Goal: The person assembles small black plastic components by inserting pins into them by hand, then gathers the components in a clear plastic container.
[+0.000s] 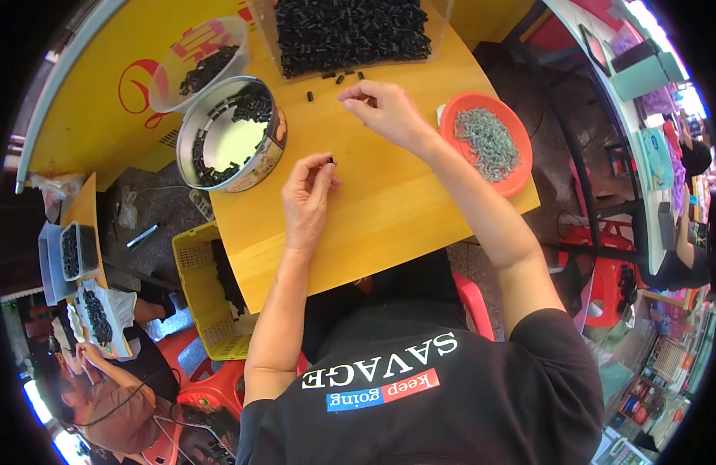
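Observation:
Over the middle of the wooden table, my left hand (308, 192) is closed, with a small black piece (332, 161) pinched between thumb and forefinger. Farther back and to the right, my right hand (383, 110) has its fingers drawn together; whether anything sits between them is too small to see. Just beyond it lie a few loose black pieces (339, 79), and another black piece (310, 97) rests alone to its left. A round tin (277, 128) with many similar pieces around its inner edge stands left of my hands. Right of my right forearm, an orange-red bowl (521, 143) holds many small grey-green parts.
A clear bin (274, 46) heaped with black pieces stands at the table's back. A clear tub (166, 87) of similar pieces is behind the tin. Below the table's left edge sits a yellow crate (195, 260). Another person (114, 395) works at the lower left.

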Demonstrator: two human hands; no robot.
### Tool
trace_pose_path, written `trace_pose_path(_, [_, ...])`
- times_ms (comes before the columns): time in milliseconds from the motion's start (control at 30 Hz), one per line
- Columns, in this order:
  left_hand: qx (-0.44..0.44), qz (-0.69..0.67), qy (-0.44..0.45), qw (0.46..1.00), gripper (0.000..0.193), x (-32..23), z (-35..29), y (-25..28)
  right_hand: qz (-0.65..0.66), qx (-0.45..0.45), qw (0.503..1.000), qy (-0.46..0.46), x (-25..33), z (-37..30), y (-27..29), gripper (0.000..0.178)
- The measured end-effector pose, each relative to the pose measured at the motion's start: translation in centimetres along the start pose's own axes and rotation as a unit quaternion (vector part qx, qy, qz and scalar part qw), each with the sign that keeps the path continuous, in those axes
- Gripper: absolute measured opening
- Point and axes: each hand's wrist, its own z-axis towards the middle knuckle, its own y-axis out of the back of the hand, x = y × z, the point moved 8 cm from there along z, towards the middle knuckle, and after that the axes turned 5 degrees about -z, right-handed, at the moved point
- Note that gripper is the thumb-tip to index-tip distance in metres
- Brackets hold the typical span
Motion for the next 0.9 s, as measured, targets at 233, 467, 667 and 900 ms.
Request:
trace_pose_path(233, [0.0, -0.046, 0.028, 0.999, 0.02, 0.9, -0.1, 0.6, -0.027, -0.037, 0.996, 0.078, 2.7, -1.8, 1.9, 0.021])
trace_pose_path(467, [0.012, -0.075, 0.026, 0.997, 0.019, 1.0, 0.2, 0.4, -0.289, 0.072, 0.954, 0.035, -1.9, -8.2, 12.5, 0.014])
trace_pose_path(667, [0.02, -0.053, 0.032, 0.998, 0.019, 1.0, 0.0, 0.5, -0.412, 0.095, 0.895, 0.141, -3.3, -11.0, 12.9, 0.009])
trace_pose_path(900, [0.02, -0.049, 0.025, 0.998, 0.018, 0.9, 0.0, 0.5, -0.451, 0.104, 0.873, 0.157, -4.1, -10.6, 12.0, 0.01])
